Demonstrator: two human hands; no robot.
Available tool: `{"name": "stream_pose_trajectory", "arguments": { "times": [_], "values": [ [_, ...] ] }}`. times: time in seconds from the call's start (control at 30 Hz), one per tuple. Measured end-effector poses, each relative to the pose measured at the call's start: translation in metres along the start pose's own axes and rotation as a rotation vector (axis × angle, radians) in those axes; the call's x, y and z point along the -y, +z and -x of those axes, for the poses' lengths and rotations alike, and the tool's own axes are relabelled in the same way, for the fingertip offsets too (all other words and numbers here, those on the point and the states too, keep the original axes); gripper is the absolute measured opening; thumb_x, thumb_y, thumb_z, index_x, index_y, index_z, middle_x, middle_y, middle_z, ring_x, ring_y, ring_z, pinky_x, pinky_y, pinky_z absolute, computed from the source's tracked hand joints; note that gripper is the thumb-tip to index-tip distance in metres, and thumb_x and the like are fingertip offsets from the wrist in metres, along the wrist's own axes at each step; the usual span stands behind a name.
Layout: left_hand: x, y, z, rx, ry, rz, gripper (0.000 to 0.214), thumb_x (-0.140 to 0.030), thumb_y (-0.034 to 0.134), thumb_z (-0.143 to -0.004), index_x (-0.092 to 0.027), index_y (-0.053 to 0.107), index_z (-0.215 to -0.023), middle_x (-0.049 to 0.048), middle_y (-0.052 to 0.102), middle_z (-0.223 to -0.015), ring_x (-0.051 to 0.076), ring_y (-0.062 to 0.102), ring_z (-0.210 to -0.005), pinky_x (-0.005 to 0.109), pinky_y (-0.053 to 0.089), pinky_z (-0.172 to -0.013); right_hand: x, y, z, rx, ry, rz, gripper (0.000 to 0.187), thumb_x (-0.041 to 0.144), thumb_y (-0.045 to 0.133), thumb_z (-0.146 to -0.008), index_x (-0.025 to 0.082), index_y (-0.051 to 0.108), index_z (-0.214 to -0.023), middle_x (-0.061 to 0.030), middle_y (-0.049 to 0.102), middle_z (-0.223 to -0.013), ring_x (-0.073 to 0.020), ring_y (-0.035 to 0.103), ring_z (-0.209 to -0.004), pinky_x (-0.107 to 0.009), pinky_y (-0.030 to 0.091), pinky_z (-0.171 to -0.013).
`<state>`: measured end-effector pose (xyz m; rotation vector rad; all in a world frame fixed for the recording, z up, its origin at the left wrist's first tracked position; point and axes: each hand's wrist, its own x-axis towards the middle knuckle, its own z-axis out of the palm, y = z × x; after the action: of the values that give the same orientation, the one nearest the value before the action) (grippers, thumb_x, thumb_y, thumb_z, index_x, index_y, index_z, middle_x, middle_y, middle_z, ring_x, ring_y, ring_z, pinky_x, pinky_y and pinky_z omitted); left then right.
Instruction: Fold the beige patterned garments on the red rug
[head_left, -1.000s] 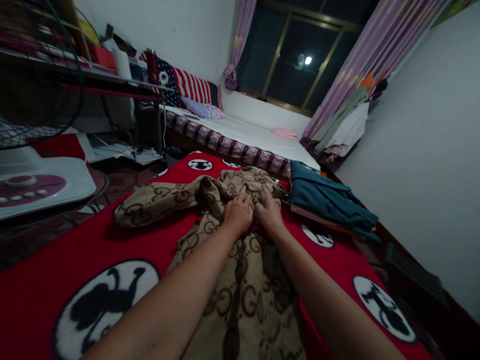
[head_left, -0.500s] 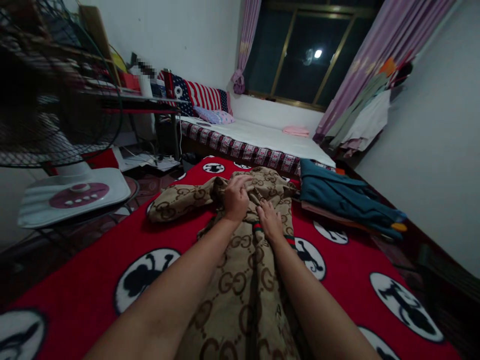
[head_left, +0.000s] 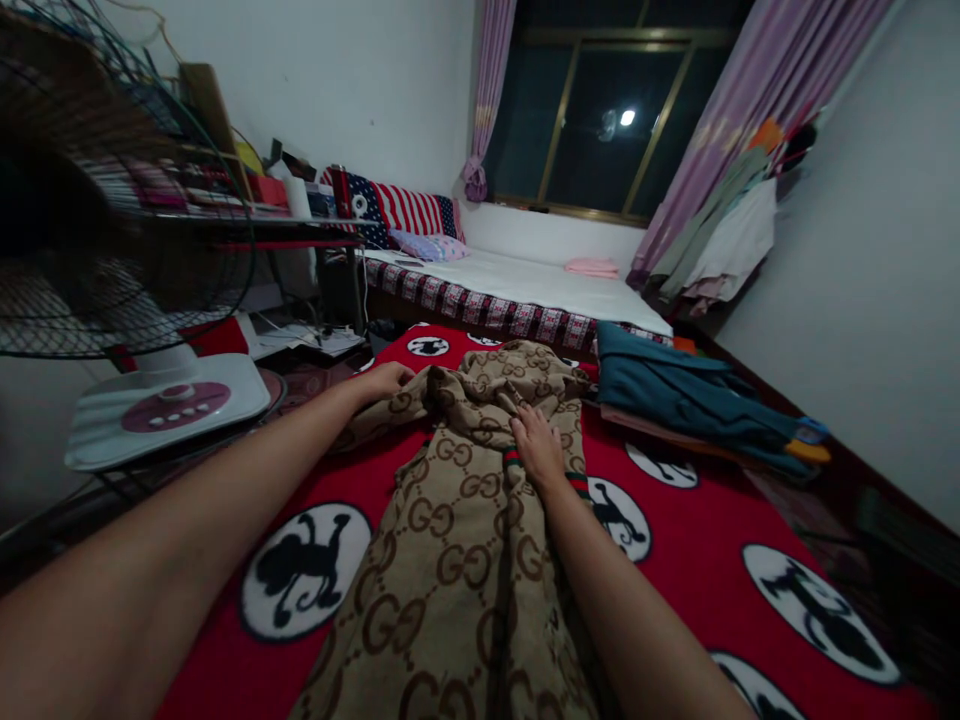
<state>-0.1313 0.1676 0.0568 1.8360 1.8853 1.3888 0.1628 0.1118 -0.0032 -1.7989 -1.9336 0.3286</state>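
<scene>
A tan jacket point(head_left: 457, 520) with a brown interlocking-letter pattern lies lengthwise on the red blanket, its far part bunched up. My left hand point(head_left: 386, 380) is at the jacket's left sleeve point(head_left: 397, 405), fingers together and bent over its far edge; the fingertips are partly hidden. On the upper body of the jacket rests my right hand point(head_left: 538, 443), fingers stretched out and slightly apart, beside a green-and-red striped trim point(head_left: 512, 457). Another striped band point(head_left: 577, 485) shows just right of that wrist. My left forearm covers the sleeve's outer end.
The red blanket point(head_left: 675, 570) has white circles with dark figures. Folded teal clothing point(head_left: 675, 385) lies at the far right. A fan point(head_left: 172, 400) stands close on the left, before a cluttered desk point(head_left: 300, 235). Beyond is a bed point(head_left: 525, 270) under the window.
My left hand has moved left from the middle of the jacket to its left sleeve. My right hand stays at the same spot on the jacket. The view has shifted slightly.
</scene>
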Motion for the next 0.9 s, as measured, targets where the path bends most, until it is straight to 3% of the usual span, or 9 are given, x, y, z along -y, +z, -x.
{"name": "stream_pose_trajectory", "arguments": {
  "times": [0.1, 0.2, 0.3, 0.37, 0.47, 0.57, 0.63, 0.77, 0.9],
  "values": [
    [-0.001, -0.015, 0.001, 0.083, -0.015, -0.160, 0.012, -0.025, 0.070, -0.070, -0.013, 0.069, -0.068, -0.0021, 0.062, -0.056, 0.020, 0.062, -0.070, 0.030, 0.052, -0.075, 0.000, 0.000, 0.001, -0.009, 0.001, -0.011, 0.045, 0.037, 0.032, -0.098, 0.027, 0.045, -0.140, -0.0026, 0.036, -0.153, -0.0225, 0.024, -0.144, -0.054, 0.015, -0.116],
    [0.004, -0.040, -0.003, 0.000, -0.056, -0.333, 0.019, -0.027, 0.062, -0.078, -0.011, 0.071, -0.086, 0.0053, 0.067, -0.077, 0.026, 0.061, -0.089, 0.040, 0.048, -0.086, 0.001, 0.000, 0.002, -0.029, 0.021, -0.006, 0.047, 0.038, 0.033, -0.098, 0.023, 0.043, -0.142, -0.0049, 0.035, -0.153, -0.0223, 0.025, -0.144, -0.052, 0.015, -0.116],
    [0.002, -0.053, -0.005, 0.006, -0.038, -0.458, 0.016, -0.022, 0.068, -0.072, -0.009, 0.071, -0.081, 0.0109, 0.065, -0.083, 0.031, 0.057, -0.098, 0.046, 0.044, -0.090, 0.002, 0.000, 0.002, -0.046, 0.055, 0.011, 0.049, 0.038, 0.035, -0.098, 0.018, 0.043, -0.142, -0.0071, 0.034, -0.154, -0.0226, 0.025, -0.143, -0.050, 0.014, -0.117],
    [-0.012, -0.046, -0.006, 0.015, 0.036, -0.498, 0.016, -0.016, 0.066, -0.072, -0.010, 0.071, -0.085, 0.0141, 0.064, -0.097, 0.032, 0.054, -0.105, 0.047, 0.042, -0.093, 0.003, 0.001, 0.002, -0.047, 0.068, 0.008, 0.050, 0.039, 0.035, -0.098, 0.018, 0.043, -0.142, -0.0073, 0.033, -0.154, -0.0224, 0.025, -0.144, -0.049, 0.013, -0.117],
    [-0.050, -0.014, 0.003, 0.071, 0.236, -0.474, 0.025, -0.019, 0.056, -0.083, -0.016, 0.070, -0.103, 0.0106, 0.060, -0.118, 0.025, 0.051, -0.112, 0.039, 0.041, -0.097, 0.002, 0.001, 0.001, -0.052, 0.066, -0.016, 0.051, 0.041, 0.033, -0.098, 0.019, 0.042, -0.143, -0.0079, 0.033, -0.154, -0.0224, 0.025, -0.144, -0.049, 0.013, -0.117],
    [-0.090, 0.025, 0.034, 0.377, 0.625, -0.343, 0.025, -0.030, 0.054, -0.087, -0.020, 0.072, -0.102, 0.0059, 0.064, -0.117, 0.020, 0.056, -0.110, 0.030, 0.042, -0.098, 0.000, 0.001, 0.001, -0.083, 0.061, -0.070, 0.051, 0.040, 0.028, -0.099, 0.019, 0.042, -0.144, -0.0088, 0.035, -0.153, -0.0220, 0.027, -0.143, -0.049, 0.015, -0.116],
    [-0.105, 0.042, 0.063, 0.601, 0.743, -0.362, 0.024, -0.031, 0.054, -0.086, -0.022, 0.073, -0.095, 0.0059, 0.066, -0.114, 0.021, 0.060, -0.105, 0.030, 0.046, -0.092, -0.001, 0.000, 0.002, -0.112, 0.071, -0.105, 0.051, 0.037, 0.025, -0.099, 0.017, 0.042, -0.143, -0.0099, 0.036, -0.152, -0.0215, 0.028, -0.142, -0.047, 0.017, -0.116],
    [-0.117, 0.043, 0.102, 0.843, 0.671, -0.584, 0.026, -0.027, 0.050, -0.085, -0.016, 0.074, -0.083, 0.0124, 0.072, -0.092, 0.025, 0.067, -0.082, 0.033, 0.051, -0.075, -0.001, 0.000, 0.002, -0.158, 0.102, -0.104, 0.050, 0.031, 0.027, -0.098, 0.012, 0.043, -0.141, -0.0125, 0.038, -0.151, -0.0217, 0.029, -0.142, -0.044, 0.019, -0.115],
    [-0.133, 0.036, 0.086, 0.824, 0.611, -0.655, 0.025, -0.029, 0.054, -0.080, -0.013, 0.074, -0.077, 0.0152, 0.072, -0.079, 0.029, 0.068, -0.079, 0.035, 0.051, -0.072, 0.000, 0.003, 0.002, -0.159, 0.075, -0.020, 0.045, 0.025, 0.033, -0.095, 0.017, 0.051, -0.136, -0.0114, 0.041, -0.150, -0.0223, 0.032, -0.140, -0.044, 0.020, -0.114]
  ]
}}
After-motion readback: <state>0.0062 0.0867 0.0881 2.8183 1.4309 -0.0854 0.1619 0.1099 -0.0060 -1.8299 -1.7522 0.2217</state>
